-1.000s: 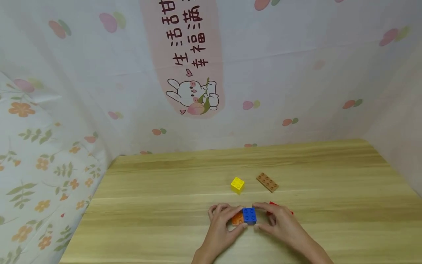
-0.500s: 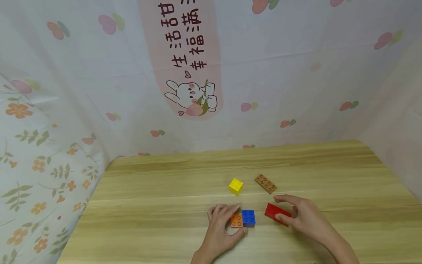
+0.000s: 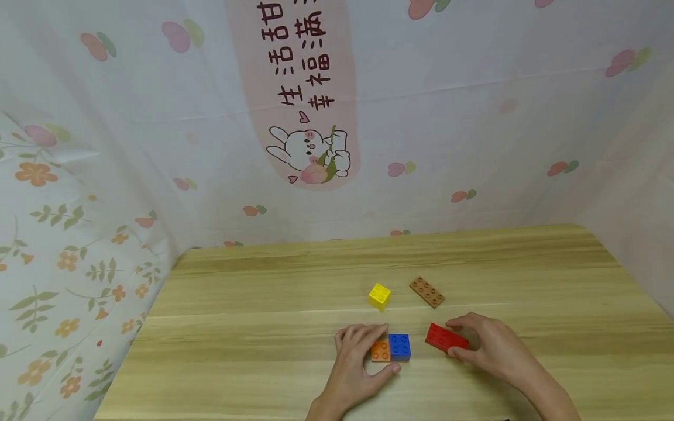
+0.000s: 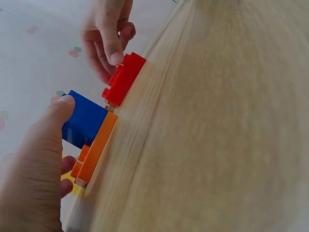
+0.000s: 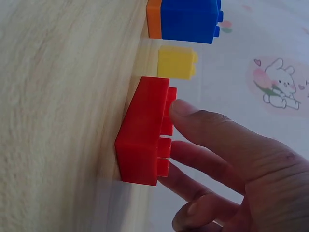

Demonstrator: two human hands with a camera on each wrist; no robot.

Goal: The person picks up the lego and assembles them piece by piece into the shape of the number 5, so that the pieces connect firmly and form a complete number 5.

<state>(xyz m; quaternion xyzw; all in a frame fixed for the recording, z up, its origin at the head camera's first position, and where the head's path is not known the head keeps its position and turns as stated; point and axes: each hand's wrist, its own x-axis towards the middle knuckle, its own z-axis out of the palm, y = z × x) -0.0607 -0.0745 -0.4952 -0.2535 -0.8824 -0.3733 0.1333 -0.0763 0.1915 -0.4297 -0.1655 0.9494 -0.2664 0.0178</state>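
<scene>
We saw the blue brick point(image 3: 399, 346) on the right half of the orange plate point(image 3: 381, 351), whose bare studs reached out to its left. Our left hand point(image 3: 355, 362) lay to the left of the blue brick with its fingers set wide, the index finger passing just beyond it and the thumb just to its near side; we could not tell whether any fingertip touched the orange plate, part of which the hand hid.

To the right of the blue brick, and apart from it, the red brick point(image 3: 442, 337) lay studs up and aslant on the table point(image 3: 237, 327). Our right hand point(image 3: 492, 348) was at its far end from the blue brick, thumb and fingers wide apart rather than gripping, the thumb over the studs and covering a small part of them; contact we could not make out.

Around these, the yellow brick point(image 3: 379, 297) stood beyond the blue brick and a little left, the brown plate point(image 3: 427, 292) beyond it and to the right. Both sat off the line from the blue brick to the red brick. Well beyond the blue brick hung a cloth point(image 3: 442, 117) printed with hearts, writing and a rabbit point(image 3: 302, 146).
</scene>
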